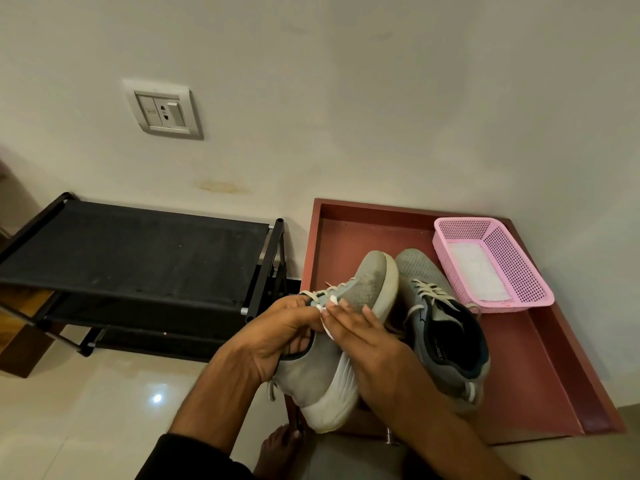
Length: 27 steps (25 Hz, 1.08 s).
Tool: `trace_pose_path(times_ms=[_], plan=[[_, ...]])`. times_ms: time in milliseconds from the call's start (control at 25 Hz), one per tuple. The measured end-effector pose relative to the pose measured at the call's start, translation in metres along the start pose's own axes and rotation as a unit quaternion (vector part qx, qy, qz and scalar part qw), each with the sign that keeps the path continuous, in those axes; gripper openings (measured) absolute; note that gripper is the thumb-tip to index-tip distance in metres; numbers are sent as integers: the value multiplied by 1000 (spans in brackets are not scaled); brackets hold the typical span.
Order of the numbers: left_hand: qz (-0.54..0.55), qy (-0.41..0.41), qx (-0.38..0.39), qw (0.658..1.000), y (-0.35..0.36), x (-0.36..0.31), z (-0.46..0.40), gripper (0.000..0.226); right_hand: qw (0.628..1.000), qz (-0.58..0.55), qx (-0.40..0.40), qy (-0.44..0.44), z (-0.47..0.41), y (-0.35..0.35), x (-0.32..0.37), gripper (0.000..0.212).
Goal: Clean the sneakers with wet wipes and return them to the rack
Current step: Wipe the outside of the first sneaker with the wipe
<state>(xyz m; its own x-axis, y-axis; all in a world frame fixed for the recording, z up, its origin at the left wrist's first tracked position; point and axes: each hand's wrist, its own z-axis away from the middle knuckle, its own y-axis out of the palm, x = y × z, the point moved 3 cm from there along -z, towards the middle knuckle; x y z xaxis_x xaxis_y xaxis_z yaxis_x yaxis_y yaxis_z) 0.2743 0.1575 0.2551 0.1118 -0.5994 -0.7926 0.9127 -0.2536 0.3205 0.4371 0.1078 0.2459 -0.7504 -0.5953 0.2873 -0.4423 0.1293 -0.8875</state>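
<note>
Pressing down flat, the fingers (341, 311) of the right hand (367, 344) are laid straight and close together on the side of the gray sneaker (372, 282). A white wet wipe (327, 329) is kept under them, and only its edge can be seen. It is likely held flat like this so the wipe can be rubbed along the cloth.

The left hand (277, 337) is curled around the open top of the same sneaker, with the thumb tucked inside the collar. The shoe is gripped tight this way so it is not pushed away by the rubbing. It is held up in the air, tipped on its side, with the toe pointed away and the white sole (332, 400) turned down and to the right.

The second sneaker (446, 327) is left on the red desk (540, 372), just behind the right hand, most likely waiting for its turn. A pink basket (519, 268) is set on the desk near the wall, close enough to be reached. Something white and flat is seen inside it, maybe more wipes, but that cannot be told for sure.

The black rack (138, 247) is stood to the left, against the wall. Its top shelf is seen with no shoes on it. The cleaning looks only partly done.
</note>
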Motion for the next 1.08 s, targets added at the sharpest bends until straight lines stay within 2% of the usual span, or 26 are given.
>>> trace_pose_path(times_ms=[40, 160, 200, 280, 360, 400, 480, 520, 560, 680, 720, 800, 880, 920, 1000, 1080], plan=[[11, 2, -10, 1000, -3, -1, 0, 12, 1000, 3, -4, -12, -1, -3, -7, 63], [17, -6, -36, 999, -9, -2, -2, 23, 989, -2, -57, 137, -12, -19, -46, 68], [25, -9, -36, 999, -9, -1, -3, 26, 988, -14, -59, 145, -12, -21, -42, 64], [54, -9, -33, 998, -11, -1, -6, 25, 999, -37, -20, 33, -7, -16, -7, 47], [65, -7, -29, 997, -14, -2, -7, 37, 996, -46, 30, -65, 1, -13, 5, 45], [68, -7, -24, 997, -15, -1, -7, 43, 997, -42, 21, -61, -1, -17, -6, 49], [68, -1, -29, 997, -15, -4, -6, 34, 999, -31, -21, 36, -10, -25, -40, 66], [70, -2, -32, 997, -16, -4, -6, 33, 996, -37, -30, 74, -11, -27, -46, 68], [80, -5, -34, 996, -15, -5, -5, 34, 996, -45, -26, 72, -9, -27, -39, 65], [116, -4, -33, 993, -19, -7, -4, 38, 995, -79, 32, -57, 3, -20, 2, 55], [129, -5, -32, 991, -20, -8, -4, 33, 993, -82, 40, -74, 4, -21, 3, 57], [137, -2, -33, 990, -21, -9, -3, 23, 997, -75, 19, -20, -4, -25, -19, 67], [156, -9, -15, 988, -17, -9, -1, 33, 994, -90, -5, 67, -7, -30, -32, 69], [169, -12, -1, 986, -15, -9, -1, 38, 992, -101, -11, 69, -5, -30, -25, 64], [180, -8, 6, 984, -14, -9, -2, 35, 996, -94, 1, -6, -1, -26, 6, 51], [181, -10, -8, 983, -14, -8, -4, 35, 995, -63, 28, -67, 4, -19, 19, 47]])
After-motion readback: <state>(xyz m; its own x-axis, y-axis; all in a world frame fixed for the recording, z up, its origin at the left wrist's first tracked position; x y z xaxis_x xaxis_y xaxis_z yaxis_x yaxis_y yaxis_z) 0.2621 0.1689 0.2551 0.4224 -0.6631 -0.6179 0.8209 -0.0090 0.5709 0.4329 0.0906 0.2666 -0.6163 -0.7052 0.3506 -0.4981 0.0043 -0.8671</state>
